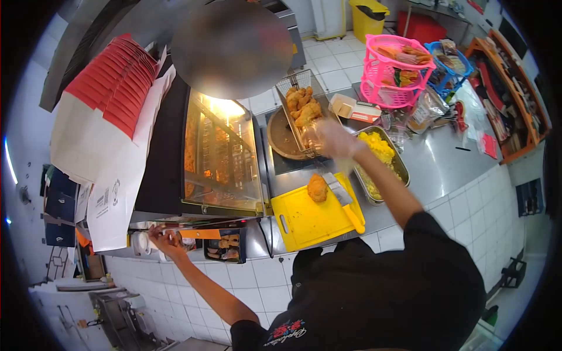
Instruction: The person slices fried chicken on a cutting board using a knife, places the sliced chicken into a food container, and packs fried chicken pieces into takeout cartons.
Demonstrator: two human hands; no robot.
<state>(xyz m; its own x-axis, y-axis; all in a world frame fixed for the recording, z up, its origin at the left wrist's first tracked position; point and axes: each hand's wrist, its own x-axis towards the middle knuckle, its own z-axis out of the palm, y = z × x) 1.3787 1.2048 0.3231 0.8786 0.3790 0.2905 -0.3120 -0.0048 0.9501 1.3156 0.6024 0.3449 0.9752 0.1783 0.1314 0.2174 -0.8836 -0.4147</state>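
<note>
My right hand [332, 140], in a clear plastic glove and blurred by motion, is beside the wire fryer basket [291, 117] of fried chicken [304, 108]; its fingers are smeared. Bare, my left hand [165, 238] is raised at the lower left, near the edge below the lit display case [222, 158], and its fingers look bent and spread with nothing between them. On the yellow cutting board [298, 225] lie one piece of fried chicken [317, 188] and a cleaver [345, 202] with a yellow handle. A metal tray [404, 169] of yellow food [377, 147] sits under my right forearm.
Stacked red and white boxes [117, 82] rise at the left. Pink [374, 88] and blue baskets [451, 85] of packets stand at the back right, near a small carton [354, 109]. A round blurred object [234, 47] covers the top middle.
</note>
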